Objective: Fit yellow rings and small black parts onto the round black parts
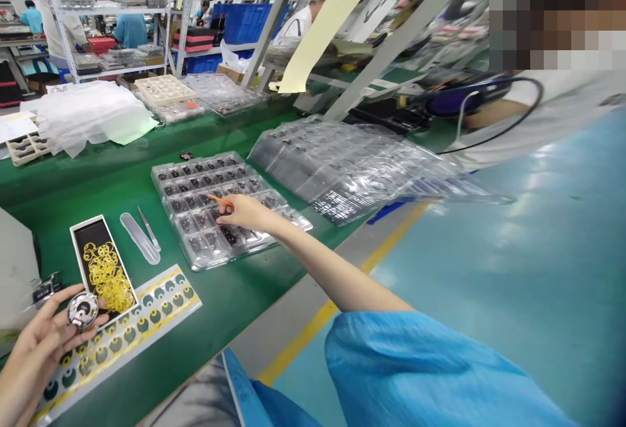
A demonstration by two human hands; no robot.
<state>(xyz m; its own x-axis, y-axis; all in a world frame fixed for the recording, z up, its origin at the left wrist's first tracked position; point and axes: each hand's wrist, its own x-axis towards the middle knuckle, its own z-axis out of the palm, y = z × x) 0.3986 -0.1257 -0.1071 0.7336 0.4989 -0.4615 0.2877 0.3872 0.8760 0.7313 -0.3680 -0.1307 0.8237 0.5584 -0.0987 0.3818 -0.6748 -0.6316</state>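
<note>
The left grip (43,337) is closed on a round electronic module (83,310), probably light, fragile and best held by its rim, above the table's (218,306) left side; the right grip (247,212) pinches an orange stick (218,199).

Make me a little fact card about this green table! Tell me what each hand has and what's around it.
Place: green table
Left hand: holds a round part
Near it: a white-rimmed box of yellow rings, and a sheet of round shapes
Right hand: holds an orange stick above a clear tray of small dark pieces; touching them or not, I can't tell
Between the hands: a pointed tool
Beyond right hand: clear plastic trays
</note>
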